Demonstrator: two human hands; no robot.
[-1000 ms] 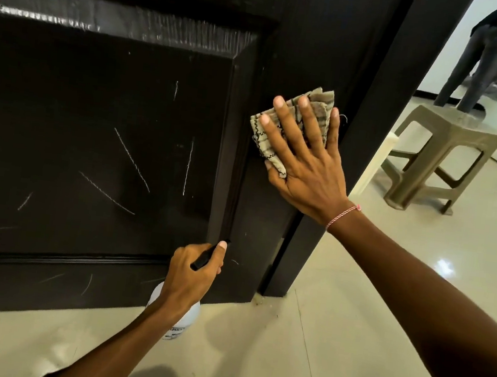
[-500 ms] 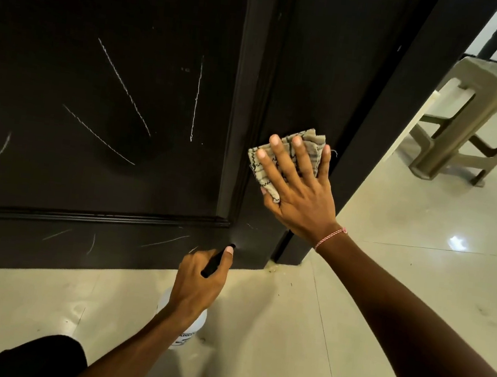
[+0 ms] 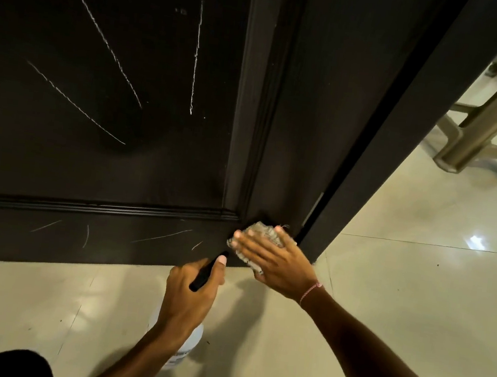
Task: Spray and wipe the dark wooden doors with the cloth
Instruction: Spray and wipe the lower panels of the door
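The dark wooden door [image 3: 119,157] fills the upper left, with pale scratch marks on its panel and bottom rail. My right hand [image 3: 276,260] presses a folded striped cloth [image 3: 262,232] flat against the door's lower right corner, fingers straight; the cloth is blurred and mostly hidden under the hand. My left hand [image 3: 190,297] grips the black head of a white spray bottle [image 3: 186,350] just below and left of the cloth, close to the door's bottom edge. The bottle's body hangs under my wrist.
The dark door frame [image 3: 404,129] stands right of the door. A beige plastic stool [image 3: 493,118] sits on the glossy tiled floor [image 3: 399,301] at the upper right. My dark-clothed knee [image 3: 6,362] shows at the bottom left.
My right hand has slid the cloth down the door's right stile to its bottom corner. The left hand with the bottle stayed near the door's lower edge. The view dropped lower.
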